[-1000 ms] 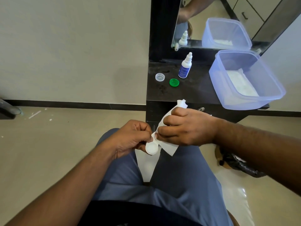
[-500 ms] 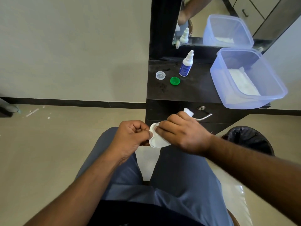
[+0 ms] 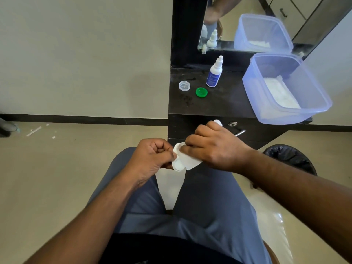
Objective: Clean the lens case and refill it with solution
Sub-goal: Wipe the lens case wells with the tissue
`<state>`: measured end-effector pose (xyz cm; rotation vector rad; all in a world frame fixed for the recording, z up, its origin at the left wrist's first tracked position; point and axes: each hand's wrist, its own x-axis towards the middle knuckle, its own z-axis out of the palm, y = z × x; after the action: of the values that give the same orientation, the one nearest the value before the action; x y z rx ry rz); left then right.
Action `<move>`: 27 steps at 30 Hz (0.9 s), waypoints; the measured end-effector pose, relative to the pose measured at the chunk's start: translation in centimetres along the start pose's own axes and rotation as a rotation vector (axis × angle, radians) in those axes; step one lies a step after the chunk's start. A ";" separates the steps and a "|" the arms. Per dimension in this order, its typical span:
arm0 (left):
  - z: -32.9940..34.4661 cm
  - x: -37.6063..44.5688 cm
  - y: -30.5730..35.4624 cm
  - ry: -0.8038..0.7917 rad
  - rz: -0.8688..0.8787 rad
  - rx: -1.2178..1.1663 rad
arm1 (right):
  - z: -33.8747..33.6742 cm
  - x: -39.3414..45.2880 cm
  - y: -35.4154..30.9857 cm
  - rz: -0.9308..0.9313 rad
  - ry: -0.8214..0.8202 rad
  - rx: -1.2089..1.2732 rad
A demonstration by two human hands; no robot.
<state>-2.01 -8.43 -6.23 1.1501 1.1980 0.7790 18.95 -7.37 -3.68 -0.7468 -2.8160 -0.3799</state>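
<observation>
Lens case [image 3: 178, 165] held above the lap: left hand [image 3: 152, 159] fingers pinched on its edge, right hand [image 3: 215, 149] fingers clamped on tissue [image 3: 191, 161] wiping it. Probably light, rigid, slick plastic; grip the rim.

On the dark surface [image 3: 224, 103], the near middle strip lies open between the green cap [image 3: 201, 92] and the plastic tub [image 3: 289, 111], which fills and overhangs the right end. The clear cap [image 3: 184, 85], green cap and upright solution bottle [image 3: 214, 74] crowd the left rear, with narrow gaps between them. Low at right, a black bin [image 3: 291, 159] stands beside the right forearm.
</observation>
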 end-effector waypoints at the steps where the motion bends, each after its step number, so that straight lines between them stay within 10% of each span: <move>1: -0.1 0.2 0.0 0.002 0.003 0.007 | 0.0 0.2 -0.2 0.016 0.001 -0.015; 27: 1.0 -0.5 -0.2 0.012 0.003 0.002 | -1.3 -0.3 1.6 -0.036 -0.145 0.128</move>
<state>-1.18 -9.22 -6.30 1.1503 1.2072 0.7887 20.17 -6.54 -2.17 -0.7253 -2.9584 -0.1545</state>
